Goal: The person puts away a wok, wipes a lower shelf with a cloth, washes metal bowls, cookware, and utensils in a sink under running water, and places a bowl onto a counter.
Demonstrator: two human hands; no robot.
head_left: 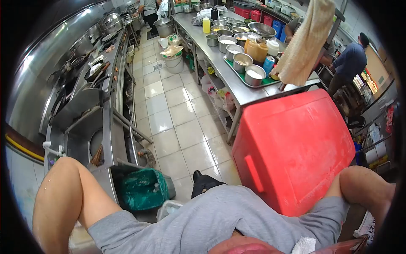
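Note:
Neither of my hands shows; both arms are bent, with the forearms running out of the frame at the lower left and lower right. A large red cooler box [296,144] stands beside my right arm. Near my left elbow is a metal sink [91,142] with a wooden-handled brush or whisk [97,155] in it. Below the sink sits a bin lined with a green bag [144,188], and a clear plastic container [169,208] is partly hidden by my shirt.
A steel table [203,48] holds metal bowls, bottles and a green tray [267,81]. A beige cloth [302,46] hangs at its near end. Stoves line the left wall. A white bucket [173,63] stands on the tiled aisle [182,112]. One person [351,61] stands at the right.

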